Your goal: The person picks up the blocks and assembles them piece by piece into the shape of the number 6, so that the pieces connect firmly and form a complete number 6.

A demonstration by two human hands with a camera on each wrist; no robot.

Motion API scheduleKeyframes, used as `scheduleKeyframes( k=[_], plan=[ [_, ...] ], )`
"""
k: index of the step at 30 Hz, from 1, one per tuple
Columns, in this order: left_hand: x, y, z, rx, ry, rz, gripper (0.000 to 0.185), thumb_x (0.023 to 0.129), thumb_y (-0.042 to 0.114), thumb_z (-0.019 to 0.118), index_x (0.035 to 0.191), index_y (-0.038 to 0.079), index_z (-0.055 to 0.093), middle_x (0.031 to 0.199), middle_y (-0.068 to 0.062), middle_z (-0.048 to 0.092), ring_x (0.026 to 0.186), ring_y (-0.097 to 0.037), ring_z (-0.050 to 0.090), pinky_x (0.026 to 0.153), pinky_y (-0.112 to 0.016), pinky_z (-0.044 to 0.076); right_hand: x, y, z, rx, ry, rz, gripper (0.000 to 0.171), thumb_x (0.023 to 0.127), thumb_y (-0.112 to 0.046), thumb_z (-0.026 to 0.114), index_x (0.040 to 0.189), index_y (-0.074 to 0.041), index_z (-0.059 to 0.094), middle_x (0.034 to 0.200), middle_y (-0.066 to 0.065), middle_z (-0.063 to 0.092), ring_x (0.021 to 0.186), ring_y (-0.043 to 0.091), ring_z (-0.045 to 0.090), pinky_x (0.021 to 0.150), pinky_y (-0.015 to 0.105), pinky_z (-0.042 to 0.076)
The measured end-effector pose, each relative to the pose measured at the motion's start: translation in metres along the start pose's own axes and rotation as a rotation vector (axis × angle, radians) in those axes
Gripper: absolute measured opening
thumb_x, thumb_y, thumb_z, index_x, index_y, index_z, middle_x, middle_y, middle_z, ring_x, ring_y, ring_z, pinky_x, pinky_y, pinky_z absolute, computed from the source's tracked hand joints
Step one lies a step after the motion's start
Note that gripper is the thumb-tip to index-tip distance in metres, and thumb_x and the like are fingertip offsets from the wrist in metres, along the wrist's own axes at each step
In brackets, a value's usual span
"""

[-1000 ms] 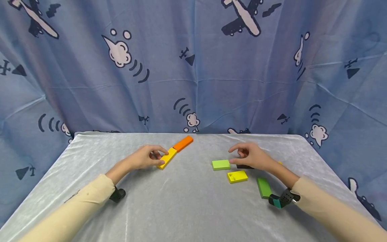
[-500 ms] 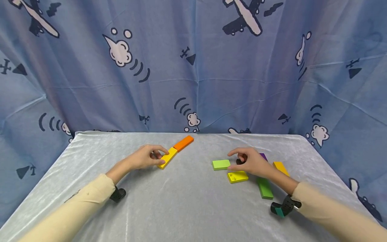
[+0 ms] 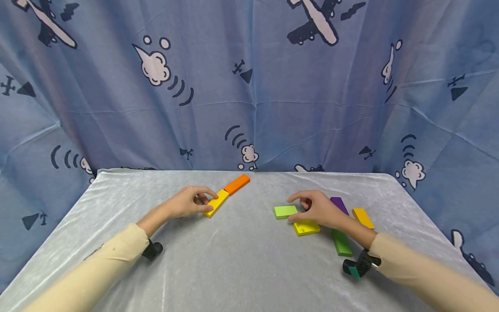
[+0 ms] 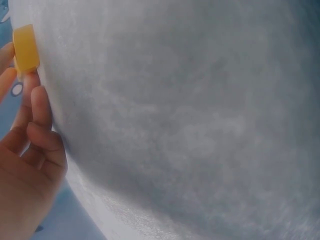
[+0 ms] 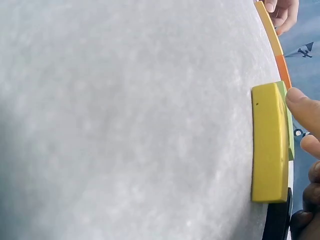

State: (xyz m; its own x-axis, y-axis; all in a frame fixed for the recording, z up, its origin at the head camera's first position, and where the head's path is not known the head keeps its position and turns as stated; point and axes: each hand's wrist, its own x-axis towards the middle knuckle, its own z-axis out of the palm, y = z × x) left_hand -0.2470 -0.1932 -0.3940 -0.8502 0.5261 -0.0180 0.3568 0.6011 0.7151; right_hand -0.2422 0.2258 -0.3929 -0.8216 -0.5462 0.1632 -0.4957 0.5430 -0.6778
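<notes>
On the left, my left hand [image 3: 188, 203] pinches the near part of a golden-yellow block [image 3: 220, 200] between thumb and fingers. The far end of this block meets an orange block [image 3: 237, 184], and the two form one slanting line. On the other side, my right hand [image 3: 320, 209] hovers with thumb and index finger apart, close to the right end of a light green block [image 3: 283, 211]. Just under its thumb lies a bright yellow block [image 3: 306, 228] with a marked top. The right wrist view shows a black block [image 5: 276, 220] that the hand hides from the head.
Right of the right hand lie a purple block [image 3: 338, 204], an amber block [image 3: 363, 218] and a darker green block [image 3: 341, 242], partly under the forearm. A pale grey cloth [image 3: 234, 260] covers the table, and a blue patterned curtain [image 3: 210, 86] hangs behind it.
My right hand has shifted left and slightly towards me, off the dark block, bringing the purple and amber blocks into sight. The left hand stays on the golden-yellow block.
</notes>
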Motion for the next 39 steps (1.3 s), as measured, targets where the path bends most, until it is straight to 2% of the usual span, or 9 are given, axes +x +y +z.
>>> scheduleKeyframes(
  k=[13,23,39],
  plan=[
    [-0.001,0.0,-0.001,0.006,-0.011,0.014,0.033,0.095,0.012,0.075,0.127,0.009,0.069,0.097,-0.002,0.068,0.082,-0.017,0.065,0.07,-0.034,0.053,0.001,-0.002,0.001,0.036,-0.023,-0.03,0.033,0.081,-0.017,0.089,0.107,-0.005,0.074,0.067,-0.003,0.044,0.062,0.014,0.043,0.059,0.026,0.035],
    [-0.001,0.003,0.0,0.009,-0.01,0.019,0.033,0.095,0.011,0.075,0.127,0.008,0.069,0.097,-0.002,0.068,0.082,-0.018,0.065,0.07,-0.034,0.052,0.004,-0.003,0.004,0.018,-0.042,0.008,0.033,0.08,-0.022,0.09,0.106,-0.007,0.076,0.069,-0.003,0.045,0.065,0.014,0.045,0.064,0.027,0.036],
    [-0.002,0.004,0.0,0.016,-0.004,0.002,0.033,0.094,0.011,0.075,0.127,0.009,0.069,0.096,-0.002,0.068,0.083,-0.017,0.066,0.071,-0.035,0.053,0.013,-0.003,0.005,0.039,-0.02,0.001,0.032,0.081,-0.022,0.089,0.104,-0.005,0.076,0.068,-0.002,0.046,0.062,0.013,0.043,0.061,0.026,0.036]
  ],
)
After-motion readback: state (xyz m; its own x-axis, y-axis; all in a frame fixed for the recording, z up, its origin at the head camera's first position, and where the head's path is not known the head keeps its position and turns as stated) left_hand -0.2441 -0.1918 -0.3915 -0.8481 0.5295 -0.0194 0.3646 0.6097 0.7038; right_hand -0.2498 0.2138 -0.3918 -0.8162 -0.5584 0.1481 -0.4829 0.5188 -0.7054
